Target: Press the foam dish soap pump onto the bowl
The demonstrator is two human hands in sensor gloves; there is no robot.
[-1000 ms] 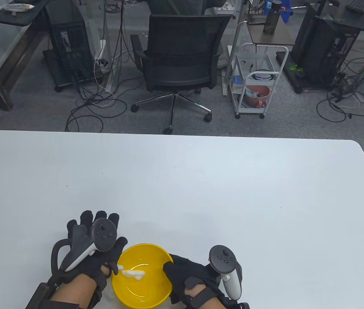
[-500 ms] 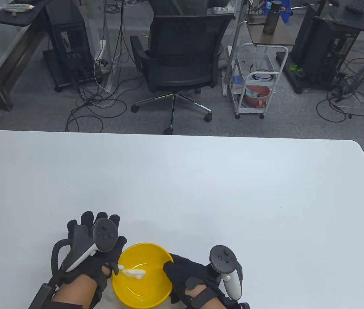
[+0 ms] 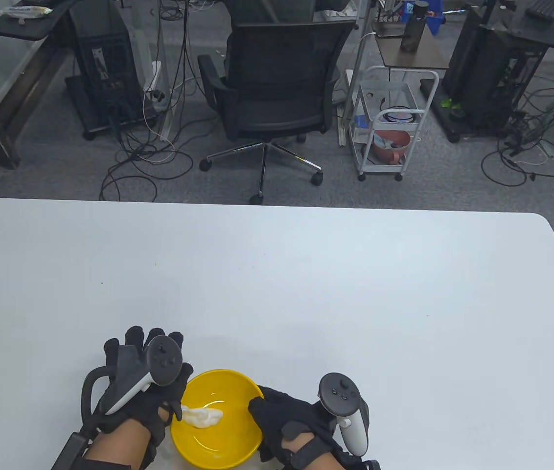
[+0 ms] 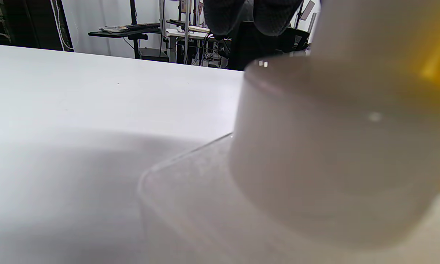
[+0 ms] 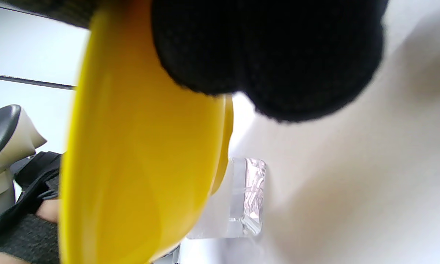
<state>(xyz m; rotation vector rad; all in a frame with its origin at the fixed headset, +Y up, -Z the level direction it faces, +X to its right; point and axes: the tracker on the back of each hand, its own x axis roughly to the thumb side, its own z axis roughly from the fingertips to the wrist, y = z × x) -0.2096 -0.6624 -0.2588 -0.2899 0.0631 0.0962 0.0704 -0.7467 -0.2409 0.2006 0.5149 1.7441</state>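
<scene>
Now foam in the yellow bowl, both hands beside it.

Seen at the near edge of the white tabletop (image 3: 306, 274): yellow bowl (image 3: 230, 443) with a white blob of foam (image 3: 202, 417) inside, by its left rim; left hand (image 3: 142, 387) laid flat over the soap pump (image 4: 337, 154), fingers (image 3: 132, 338) spread and pressing on top, bottle mostly hidden; right hand (image 3: 289, 423) holding the bowl's right rim, thumb over the edge; nozzle just over the left rim.

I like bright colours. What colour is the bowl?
The bowl is bright yellow, with white foam inside. The table view shows it best.
</scene>
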